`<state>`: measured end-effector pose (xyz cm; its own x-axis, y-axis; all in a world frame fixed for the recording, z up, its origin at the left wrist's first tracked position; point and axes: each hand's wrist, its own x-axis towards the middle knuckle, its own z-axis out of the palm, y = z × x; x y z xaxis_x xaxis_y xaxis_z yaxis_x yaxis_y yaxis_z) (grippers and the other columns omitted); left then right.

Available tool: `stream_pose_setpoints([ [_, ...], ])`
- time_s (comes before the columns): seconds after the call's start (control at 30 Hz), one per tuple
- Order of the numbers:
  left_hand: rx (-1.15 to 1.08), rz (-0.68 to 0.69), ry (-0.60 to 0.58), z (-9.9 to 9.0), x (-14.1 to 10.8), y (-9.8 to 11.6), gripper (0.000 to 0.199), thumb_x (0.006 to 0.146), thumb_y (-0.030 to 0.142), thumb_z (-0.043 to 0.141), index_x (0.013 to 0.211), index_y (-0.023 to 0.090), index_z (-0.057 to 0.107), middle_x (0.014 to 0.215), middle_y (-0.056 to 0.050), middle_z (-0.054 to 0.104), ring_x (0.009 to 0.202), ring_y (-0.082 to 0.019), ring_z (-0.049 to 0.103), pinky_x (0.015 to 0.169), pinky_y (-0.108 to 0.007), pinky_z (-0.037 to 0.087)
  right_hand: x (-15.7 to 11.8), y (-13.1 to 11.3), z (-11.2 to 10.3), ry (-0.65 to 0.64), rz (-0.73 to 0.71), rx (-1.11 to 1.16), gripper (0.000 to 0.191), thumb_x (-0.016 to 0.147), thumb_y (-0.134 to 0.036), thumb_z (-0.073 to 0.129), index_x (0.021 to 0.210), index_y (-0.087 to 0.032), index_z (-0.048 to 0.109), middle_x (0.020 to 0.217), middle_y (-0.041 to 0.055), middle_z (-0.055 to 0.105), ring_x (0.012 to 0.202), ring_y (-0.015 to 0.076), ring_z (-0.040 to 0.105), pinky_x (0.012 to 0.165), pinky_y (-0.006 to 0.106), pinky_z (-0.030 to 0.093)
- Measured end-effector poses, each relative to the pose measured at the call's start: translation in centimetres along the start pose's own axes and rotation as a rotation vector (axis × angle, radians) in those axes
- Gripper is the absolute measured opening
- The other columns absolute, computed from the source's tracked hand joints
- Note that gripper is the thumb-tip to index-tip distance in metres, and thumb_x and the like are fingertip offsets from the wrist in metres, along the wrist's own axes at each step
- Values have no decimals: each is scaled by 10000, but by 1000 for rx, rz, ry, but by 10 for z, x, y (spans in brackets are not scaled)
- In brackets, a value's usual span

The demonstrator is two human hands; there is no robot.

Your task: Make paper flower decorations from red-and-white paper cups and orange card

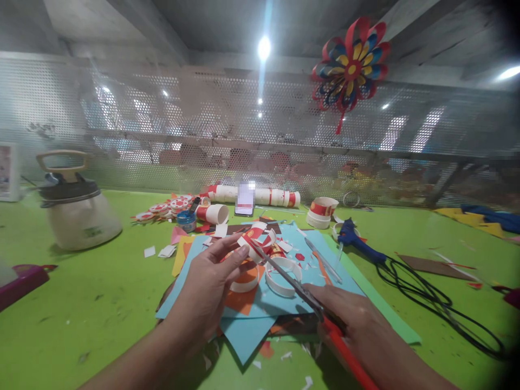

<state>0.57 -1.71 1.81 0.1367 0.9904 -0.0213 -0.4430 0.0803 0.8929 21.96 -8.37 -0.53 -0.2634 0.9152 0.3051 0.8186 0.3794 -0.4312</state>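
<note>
My left hand (213,276) pinches a red and white paper cup piece (255,238) above the blue paper. In my right hand (353,317) are red-handled scissors (292,281), their blades reaching up and left to the edge of that piece. Beneath the blades a white paper ring (283,277) rests on the blue paper (195,292). Another white ring (245,281) lies beside my left fingers on an orange sheet (242,303). Small paper scraps are scattered around them.
Behind stand a phone (245,198), a long row of cups (276,196) and a blue jar (186,221). On the right lies a blue glue gun (361,241) with a looped black cord (430,303). A large spray bottle (77,211) stands left. A paper flower (351,69) hangs above.
</note>
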Motion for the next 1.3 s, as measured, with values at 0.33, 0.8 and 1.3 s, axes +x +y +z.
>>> stream_pose_setpoints([
  [0.33,-14,30,-40,-3,1,-2,358,780,277,686,1105,153,601,1012,-105,720,874,-196,681,841,-312,494,3,0,1,8,3,-37,306,845,-200,540,1125,-213,660,862,74,708,767,212,658,717,325,525],
  [0.8,-44,12,11,1,-1,0,391,696,242,765,1062,160,656,1059,-114,705,918,-209,673,856,-296,483,3,-1,-1,10,-3,-34,311,835,-236,553,1128,-229,659,902,77,714,799,227,664,729,337,529],
  [1.3,-5,15,-15,-4,1,-2,507,705,268,755,1164,139,581,1096,-155,676,784,-209,676,755,-366,527,4,2,0,8,4,-17,291,852,-212,504,1085,-223,677,844,66,706,757,213,646,722,334,520],
])
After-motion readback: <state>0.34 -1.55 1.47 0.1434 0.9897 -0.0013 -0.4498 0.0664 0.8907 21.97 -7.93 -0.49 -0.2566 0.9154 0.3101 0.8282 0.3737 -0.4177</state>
